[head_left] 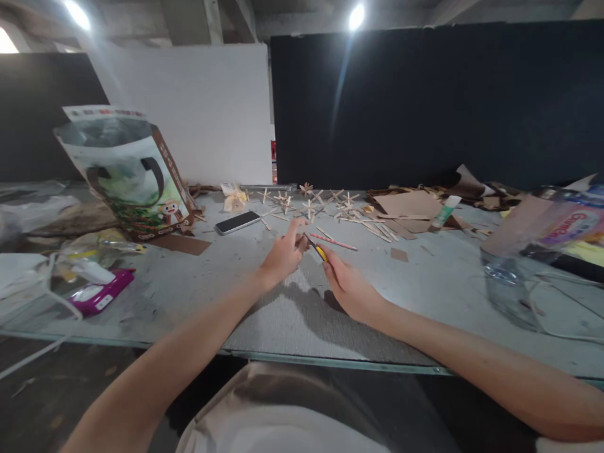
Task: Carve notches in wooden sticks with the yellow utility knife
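Grey worktop (189, 308), scuffed and marked, backed by a white panel (189, 107) and a black panel (438, 100). Clock directions are read from the tool, 12 being the far side.

Item: slender tool (321, 253), mid-worktop between the hands. Bright yellow section beside the fingers; dark, narrow fore-part, tapering, aimed toward 10 o'clock; finer detail too small to tell.

Right hand (352, 286): fingers wrapped around the tool's handle, partly covering it.

Left hand (282, 255): at 9 o'clock, fingers bent close to the tool's tip; cannot tell whether anything is pinched there.

At 12: pale wooden sticks (346, 204), many crossed into star shapes, others loose. At 1: red-marked strip (333, 241), lying flat. At 3: small brown cardboard square (399, 254). Between 2 and 3: glue stick (446, 212), white and green, tilted. At 10: phone (237, 222), dark face up; beyond it, printed bag (127, 179), upright, top open.
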{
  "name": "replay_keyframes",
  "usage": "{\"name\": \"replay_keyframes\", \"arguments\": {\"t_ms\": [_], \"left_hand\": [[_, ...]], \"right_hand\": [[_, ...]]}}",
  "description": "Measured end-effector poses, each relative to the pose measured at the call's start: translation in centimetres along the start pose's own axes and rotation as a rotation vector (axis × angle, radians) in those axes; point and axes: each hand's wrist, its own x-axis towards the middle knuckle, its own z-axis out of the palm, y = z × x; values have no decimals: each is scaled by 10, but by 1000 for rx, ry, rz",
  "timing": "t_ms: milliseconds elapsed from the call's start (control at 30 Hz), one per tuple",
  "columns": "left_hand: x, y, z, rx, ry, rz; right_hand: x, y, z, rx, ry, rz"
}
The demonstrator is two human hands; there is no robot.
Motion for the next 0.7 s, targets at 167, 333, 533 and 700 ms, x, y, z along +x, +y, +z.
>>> {"name": "replay_keyframes", "arguments": {"t_ms": [167,333,533,700], "left_hand": [[3,-6,-2,241,13,48],[9,-16,1,231,32,-4],[25,-39,-22,-98,204,-328],[23,-25,-23,-256,94,-247]], "right_hand": [[3,-1,-5,-16,-19,78],[4,-1,-8,18,-9,138],[-1,-8,-10,126,-25,152],[1,-2,-7,238,6,151]]}}
